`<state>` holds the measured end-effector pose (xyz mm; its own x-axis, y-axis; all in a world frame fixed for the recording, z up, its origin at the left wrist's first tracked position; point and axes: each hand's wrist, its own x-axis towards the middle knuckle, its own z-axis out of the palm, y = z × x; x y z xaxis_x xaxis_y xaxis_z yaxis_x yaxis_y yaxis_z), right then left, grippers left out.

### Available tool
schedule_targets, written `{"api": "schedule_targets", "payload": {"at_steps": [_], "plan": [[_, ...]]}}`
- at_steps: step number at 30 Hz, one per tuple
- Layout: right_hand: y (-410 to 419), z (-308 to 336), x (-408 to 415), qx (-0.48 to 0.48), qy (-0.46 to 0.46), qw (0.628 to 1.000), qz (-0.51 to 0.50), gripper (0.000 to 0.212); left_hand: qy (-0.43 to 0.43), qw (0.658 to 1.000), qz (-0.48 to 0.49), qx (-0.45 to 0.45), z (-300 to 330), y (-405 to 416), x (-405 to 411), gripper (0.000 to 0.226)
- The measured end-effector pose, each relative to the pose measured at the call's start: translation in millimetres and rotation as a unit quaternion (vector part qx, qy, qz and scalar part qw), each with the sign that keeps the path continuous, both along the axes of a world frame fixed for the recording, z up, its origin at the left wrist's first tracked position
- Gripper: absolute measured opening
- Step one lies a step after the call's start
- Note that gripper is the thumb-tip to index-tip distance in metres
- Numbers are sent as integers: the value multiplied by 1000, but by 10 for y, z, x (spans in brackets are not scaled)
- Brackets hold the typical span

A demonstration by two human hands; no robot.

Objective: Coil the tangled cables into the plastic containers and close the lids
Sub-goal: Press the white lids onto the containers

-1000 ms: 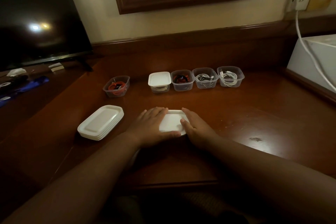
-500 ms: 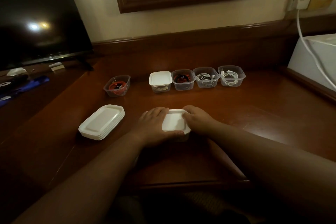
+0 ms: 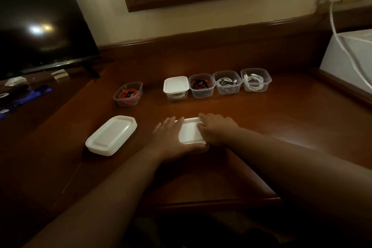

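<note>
- Since a second ago, the right hand (image 3: 216, 128) has been shifted from the lid's right edge up onto its far right corner, fingers now curled over the rim, while the left hand (image 3: 171, 137) has stayed flat along the left side with its thumb under the near edge.
- Both hands are pressed on the white lid (image 3: 190, 132) of the near box, close together with only the lid's middle showing between them; the left fingers lie straight, the right ones bent over the corner.
- The box itself is almost wholly hidden under the lid and hands; it sits on the wooden desk (image 3: 281, 119), in front of the back row.
- For a good seal, pressure should probably be worked round the rim corner by corner, with the box steadied so it cannot slide on the polished wood; whether the near edge is already seated cannot be told.
- In the back row one box is already covered (image 3: 176, 84); three open clear boxes beside it hold coiled cables, red and black (image 3: 201, 84), then white (image 3: 227, 82) and white (image 3: 254, 80).
- An open box with a red cable (image 3: 128, 93) stands apart to the left, and spare lids are stacked (image 3: 111, 135) near the left hand.
</note>
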<state>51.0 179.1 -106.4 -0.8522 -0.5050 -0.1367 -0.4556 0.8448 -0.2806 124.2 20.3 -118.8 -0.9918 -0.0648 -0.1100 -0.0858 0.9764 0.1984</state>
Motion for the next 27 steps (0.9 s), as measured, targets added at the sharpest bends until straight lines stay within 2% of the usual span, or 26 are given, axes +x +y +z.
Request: {"api": "schedule_targets", "payload": {"at_steps": [2, 6, 10, 13, 15, 16, 18, 20, 24, 27], "plan": [[3, 8, 7, 7, 8, 1000, -1, 52, -9, 1000, -5, 8, 41, -26, 5, 130], [2, 8, 27, 9, 14, 1000, -6, 52, -30, 998, -17, 60, 146, -187, 32, 116], [51, 32, -6, 5, 4, 1000, -26, 57, -12, 998, -69, 0, 91, -356, 133, 141], [101, 12, -20, -84, 21, 994, -74, 51, 27, 998, -51, -6, 7, -358, 215, 138], [119, -44, 20, -153, 1, 987, -56, 49, 38, 999, -35, 4, -19, -321, 220, 136], [127, -79, 51, -158, -12, 987, -27, 50, 39, 999, -30, 8, -29, -305, 212, 135], [135, -155, 102, -116, -15, 993, 20, 55, 40, 999, -24, 9, -41, -291, 194, 124], [149, -199, 117, -77, 9, 997, 19, 59, 40, 999, -18, 11, -47, -288, 191, 116], [151, -199, 98, -28, 44, 998, 25, 61, 39, 999, -18, 30, -70, -297, 170, 132], [154, -183, 89, -10, 53, 998, 28, 60, 55, 997, -10, 49, -120, -303, 160, 131]]}}
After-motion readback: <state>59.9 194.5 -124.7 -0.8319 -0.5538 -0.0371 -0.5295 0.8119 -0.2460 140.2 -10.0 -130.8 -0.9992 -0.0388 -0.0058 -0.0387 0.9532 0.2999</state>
